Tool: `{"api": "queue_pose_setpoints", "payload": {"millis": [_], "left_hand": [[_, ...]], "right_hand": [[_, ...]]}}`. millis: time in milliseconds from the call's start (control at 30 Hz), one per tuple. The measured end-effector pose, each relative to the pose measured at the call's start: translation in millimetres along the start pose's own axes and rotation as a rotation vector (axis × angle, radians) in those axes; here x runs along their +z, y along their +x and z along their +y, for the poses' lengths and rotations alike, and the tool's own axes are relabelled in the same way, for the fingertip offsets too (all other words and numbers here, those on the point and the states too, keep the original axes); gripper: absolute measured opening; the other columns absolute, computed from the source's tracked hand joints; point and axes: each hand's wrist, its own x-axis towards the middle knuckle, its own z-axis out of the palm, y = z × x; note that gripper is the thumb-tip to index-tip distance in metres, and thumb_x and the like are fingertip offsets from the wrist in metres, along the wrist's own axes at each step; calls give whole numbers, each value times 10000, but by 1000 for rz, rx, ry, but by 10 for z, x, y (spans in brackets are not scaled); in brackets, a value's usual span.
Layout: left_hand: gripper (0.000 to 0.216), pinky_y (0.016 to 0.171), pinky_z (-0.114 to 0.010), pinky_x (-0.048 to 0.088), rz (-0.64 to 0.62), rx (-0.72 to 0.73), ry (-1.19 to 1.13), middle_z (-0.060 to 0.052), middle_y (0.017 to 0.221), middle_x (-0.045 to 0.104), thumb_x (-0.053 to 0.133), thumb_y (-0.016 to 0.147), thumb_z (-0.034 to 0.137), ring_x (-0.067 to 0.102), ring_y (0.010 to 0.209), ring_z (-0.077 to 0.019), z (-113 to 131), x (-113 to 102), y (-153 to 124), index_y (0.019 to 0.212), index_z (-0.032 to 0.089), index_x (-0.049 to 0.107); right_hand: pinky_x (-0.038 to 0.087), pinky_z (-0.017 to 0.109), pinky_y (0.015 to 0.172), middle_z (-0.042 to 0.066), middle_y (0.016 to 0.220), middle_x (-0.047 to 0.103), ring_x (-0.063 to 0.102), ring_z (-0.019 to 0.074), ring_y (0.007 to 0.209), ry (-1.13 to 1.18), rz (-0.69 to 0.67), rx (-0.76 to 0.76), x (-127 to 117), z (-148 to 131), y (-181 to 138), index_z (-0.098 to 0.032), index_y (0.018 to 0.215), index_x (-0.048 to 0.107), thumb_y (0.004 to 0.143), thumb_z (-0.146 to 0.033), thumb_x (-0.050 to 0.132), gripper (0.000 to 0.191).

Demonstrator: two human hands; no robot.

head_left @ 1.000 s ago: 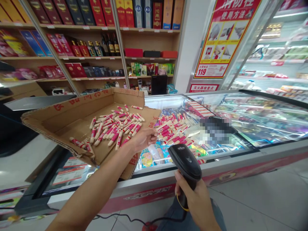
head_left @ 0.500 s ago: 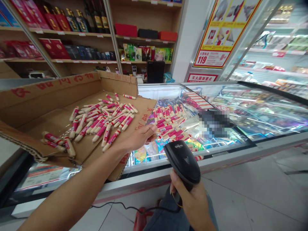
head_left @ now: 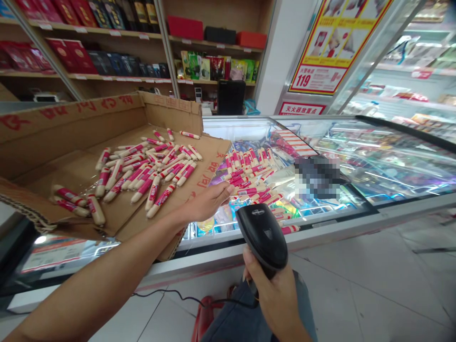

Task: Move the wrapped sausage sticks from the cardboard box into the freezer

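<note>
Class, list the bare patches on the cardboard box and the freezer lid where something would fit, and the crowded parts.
Free: box floor between its long wall and the sausages; freezer lid right of the blurred item. Crowded: box middle, and the lid by the left hand, covered with more sausages.

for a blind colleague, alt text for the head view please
A right hand grips a black barcode scanner while the left hand reaches to small red-and-white sausages piled on a glass freezer lid; more lie in an open cardboard box beside them.
</note>
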Motion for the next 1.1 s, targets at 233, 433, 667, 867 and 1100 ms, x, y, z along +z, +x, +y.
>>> {"api": "queue_pose_setpoints", "payload": {"millis": [233,433,667,867,1100], "left_hand": [[421,728,-285,454,10,-19,3,19,724,371,303,965,552,394,679,-122,19,-1,7,732,205,356],[418,704,-284,439,9,-18,17,14,722,384,293,969,542,401,678,-125,42,-6,-2,736,203,369],[434,700,-281,443,25,-16,33,13,725,400,300,962,566,436,700,-131,14,-11,2,744,202,392],[429,684,-286,426,26,-2,57,12,716,426,281,973,552,445,679,-133,25,-13,-13,751,203,397],[411,680,-286,429,31,15,78,12,724,403,292,977,531,432,676,-130,23,-10,-4,744,204,378]], "right_hand": [[448,294,543,8,549,624,547,173,498,-26,23,-39,18,30,2,-156,791,694,792,-528,664,373],[457,303,562,10,551,631,566,184,511,-80,-13,-65,8,100,19,-129,922,712,810,-542,649,432],[461,296,553,-1,538,612,565,173,507,-45,6,-38,25,68,16,-159,759,671,800,-531,656,374],[454,289,564,-12,544,603,556,164,519,-3,29,-30,36,24,6,-155,782,671,787,-505,672,350],[451,274,535,-23,512,577,546,155,503,23,4,-8,33,10,4,-154,757,651,791,-508,669,355]]}}
